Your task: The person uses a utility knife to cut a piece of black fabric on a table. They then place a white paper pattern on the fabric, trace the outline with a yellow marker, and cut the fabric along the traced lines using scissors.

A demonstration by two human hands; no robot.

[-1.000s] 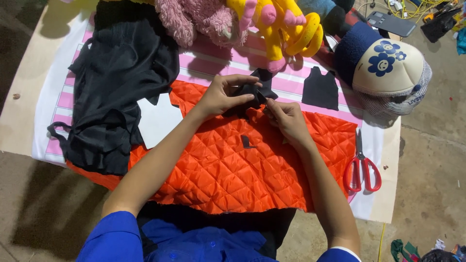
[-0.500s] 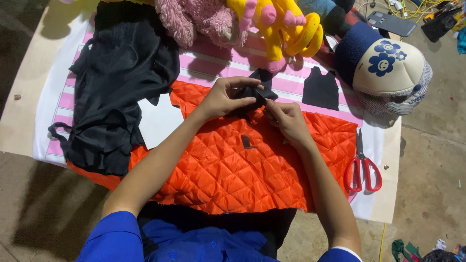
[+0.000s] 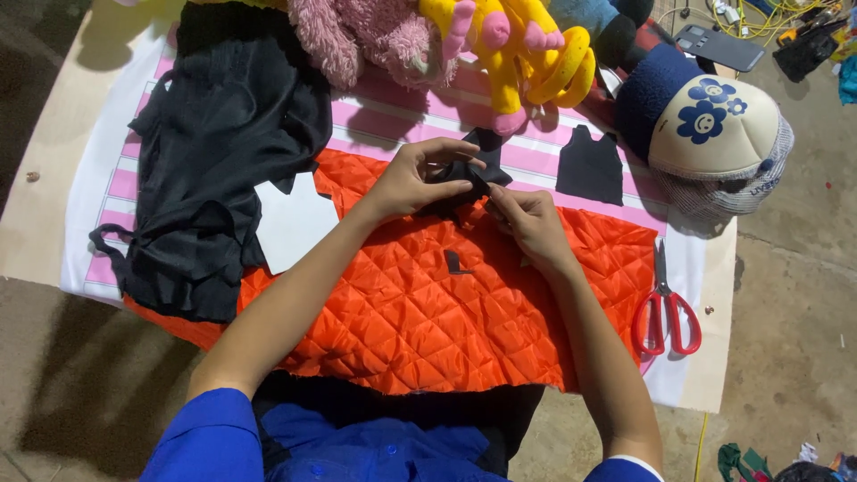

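My left hand (image 3: 415, 178) and my right hand (image 3: 527, 219) both pinch a small black fabric piece (image 3: 471, 171) above the far edge of an orange quilted fabric (image 3: 420, 312). The fingers of the two hands almost meet over the piece. A tiny black scrap (image 3: 455, 263) lies on the orange quilting just below my hands. A cut black fabric shape (image 3: 590, 166) rests flat on the pink striped cloth (image 3: 393, 107) to the right of my hands.
Red-handled scissors (image 3: 663, 308) lie at the right edge of the orange fabric. A heap of black cloth (image 3: 223, 152) covers the left side, with a white paper piece (image 3: 295, 219) beside it. Pink (image 3: 366, 36) and yellow (image 3: 518, 54) plush toys and a flowered cap (image 3: 714, 134) sit at the back.
My hands have hardly moved; the fingers shifted slightly on the small black piece.
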